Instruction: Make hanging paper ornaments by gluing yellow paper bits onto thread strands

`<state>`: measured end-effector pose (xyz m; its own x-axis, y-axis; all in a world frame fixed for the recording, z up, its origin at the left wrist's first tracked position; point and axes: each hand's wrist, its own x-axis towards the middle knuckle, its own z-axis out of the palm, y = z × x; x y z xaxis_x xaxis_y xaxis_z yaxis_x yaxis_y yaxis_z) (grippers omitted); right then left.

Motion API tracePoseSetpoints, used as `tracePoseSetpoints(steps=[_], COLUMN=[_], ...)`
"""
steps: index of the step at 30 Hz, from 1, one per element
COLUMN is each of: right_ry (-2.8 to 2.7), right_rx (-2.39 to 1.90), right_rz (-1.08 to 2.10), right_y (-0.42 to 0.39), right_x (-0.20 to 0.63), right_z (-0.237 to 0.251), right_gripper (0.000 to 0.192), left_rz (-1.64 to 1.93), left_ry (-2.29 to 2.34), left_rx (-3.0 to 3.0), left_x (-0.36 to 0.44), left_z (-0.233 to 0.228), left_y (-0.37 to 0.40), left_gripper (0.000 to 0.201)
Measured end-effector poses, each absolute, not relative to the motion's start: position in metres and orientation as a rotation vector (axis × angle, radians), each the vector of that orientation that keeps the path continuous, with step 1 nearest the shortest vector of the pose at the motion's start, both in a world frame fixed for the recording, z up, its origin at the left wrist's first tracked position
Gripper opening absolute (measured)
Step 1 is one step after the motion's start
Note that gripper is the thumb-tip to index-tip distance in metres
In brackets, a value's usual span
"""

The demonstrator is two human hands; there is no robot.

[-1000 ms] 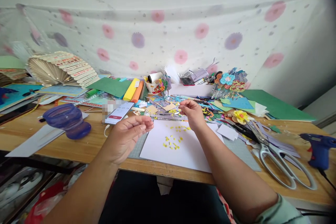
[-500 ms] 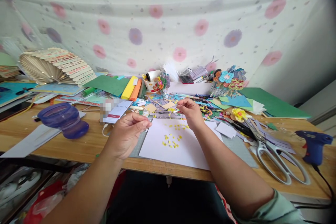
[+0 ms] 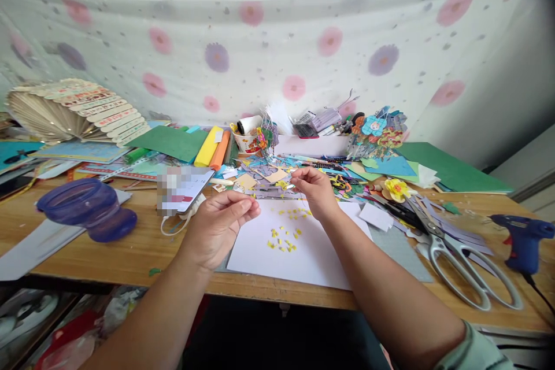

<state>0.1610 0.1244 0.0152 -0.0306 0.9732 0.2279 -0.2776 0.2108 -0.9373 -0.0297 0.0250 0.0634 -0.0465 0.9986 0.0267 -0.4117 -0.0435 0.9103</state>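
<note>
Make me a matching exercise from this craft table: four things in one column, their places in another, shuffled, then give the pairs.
Things
1. scissors
2. glue gun
3. purple bowl
4. yellow paper bits

Places
A. on the white sheet between the two hands
B. far right edge of the table
C. left of the left hand, tipped on its side
D. right of the right hand, handles toward the near edge

Pairs: 1-D, 2-B, 3-C, 4-A

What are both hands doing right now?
Left hand: fingers pinched shut; anything held is too small to tell.
Right hand: pinched shut above the white paper; contents unclear.
</note>
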Motion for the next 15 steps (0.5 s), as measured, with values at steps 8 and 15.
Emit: tracePoseSetpoints(steps=[8, 15], right_ry=[-1.147, -1.141], right_rx=[-0.786, -0.768], right_rz=[1.212, 1.212], right_y=[0.124, 0.123], right_x=[0.16, 0.161], right_z=[0.014, 0.017], right_gripper=[0.02, 0.02], left_rz=[1.449, 1.42], left_ry=[0.932, 0.995], left_rx=[0.909, 1.105], left_x=[-0.029, -0.067], left_z=[0.063, 0.071], left_y=[0.022, -0.004], left_gripper=[0.018, 0.021])
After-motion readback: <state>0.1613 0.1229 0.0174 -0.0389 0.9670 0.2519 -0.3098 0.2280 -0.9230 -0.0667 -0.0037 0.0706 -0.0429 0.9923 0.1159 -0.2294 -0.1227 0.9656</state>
